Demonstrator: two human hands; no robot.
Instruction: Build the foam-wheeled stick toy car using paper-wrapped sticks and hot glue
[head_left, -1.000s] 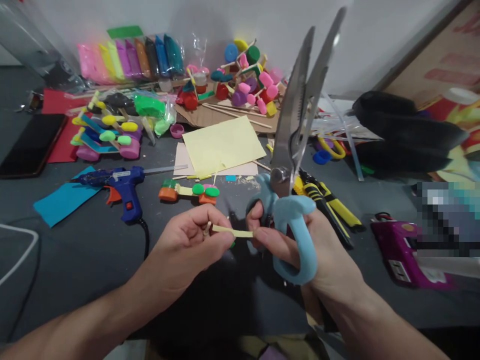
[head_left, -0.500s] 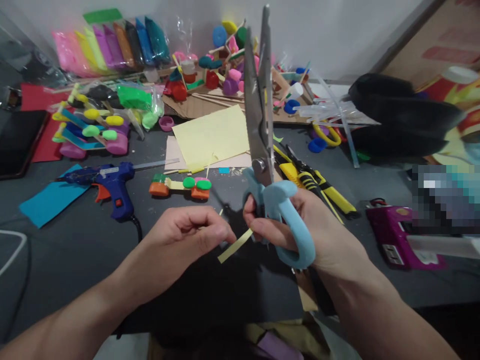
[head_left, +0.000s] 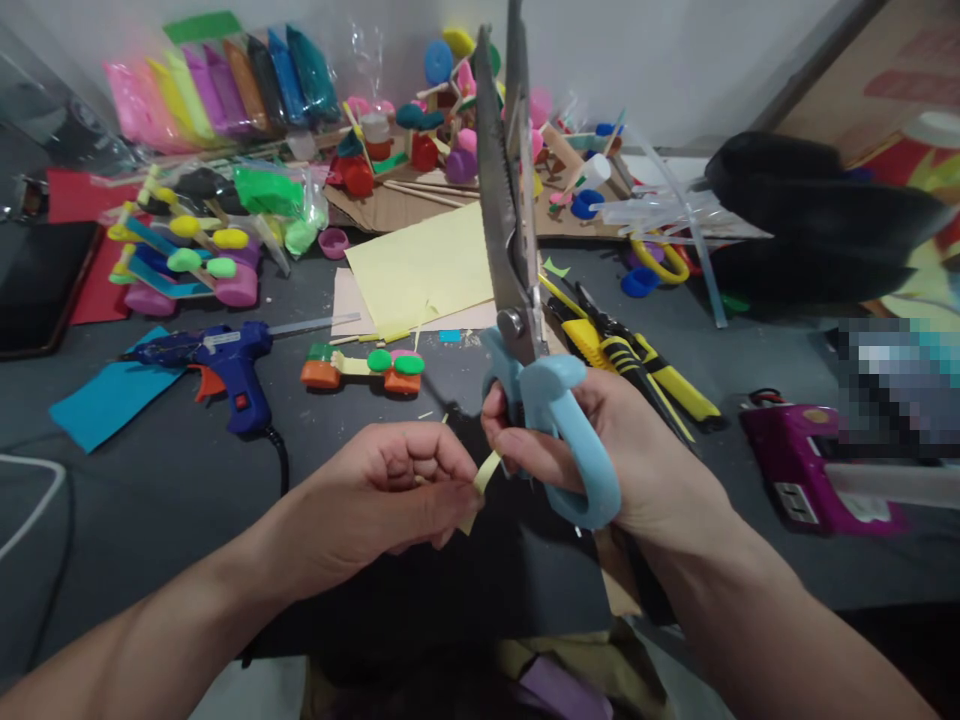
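My right hand point(head_left: 592, 450) is closed around the light blue handles of a pair of scissors point(head_left: 566, 430), whose metal blades point up and away, slightly apart. Its thumb and finger also pinch one end of a narrow pale yellow paper strip point(head_left: 488, 472). My left hand point(head_left: 412, 485) is closed in a pinch on the strip's other end, just left of the scissors. Beyond the left hand stands a small clay model car point(head_left: 364, 368) with orange, green and pink parts. A pale yellow paper sheet point(head_left: 420, 265) lies behind it, with thin scraps at its near edge.
At left a blue glue gun point(head_left: 236, 370) rests partly over blue paper point(head_left: 112, 400). Yellow-and-black pliers point(head_left: 637, 365) lie right of the scissors, and a magenta device point(head_left: 810, 465) is farther right. Clay models point(head_left: 180, 250) and bagged clay packs point(head_left: 240, 90) line the back.
My left hand has moved right and now grips the strip's free end, which hung loose before. The scissors have shifted slightly left in my right hand.
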